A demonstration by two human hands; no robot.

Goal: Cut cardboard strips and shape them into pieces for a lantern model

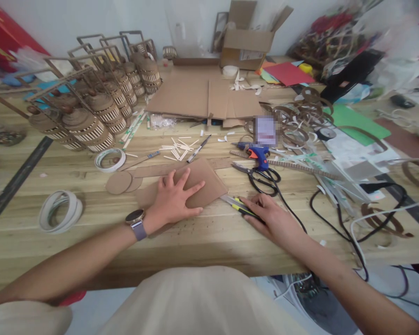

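My left hand [176, 197] lies flat with spread fingers on a piece of brown cardboard [207, 179], pressing it to the wooden table. In my right hand [274, 216] is a yellow and black utility knife [242, 206], its blade out and pointing left at the cardboard's right corner. Whether the blade touches the cardboard I cannot tell. Beyond the sheet lie a cardboard strip [153, 170], cardboard discs [119, 183] and a pen [199, 148]. Black-handled scissors [263, 179] and a blue glue gun [261, 157] rest past my right hand.
Several lantern-like bamboo pieces [87, 128] crowd the back left. Tape rolls [59, 211] sit at left. Large cardboard sheets [185, 93] and an open box [246, 46] stand at the back. Coiled brown strips [310, 107] and a black cable [338, 218] clutter the right.
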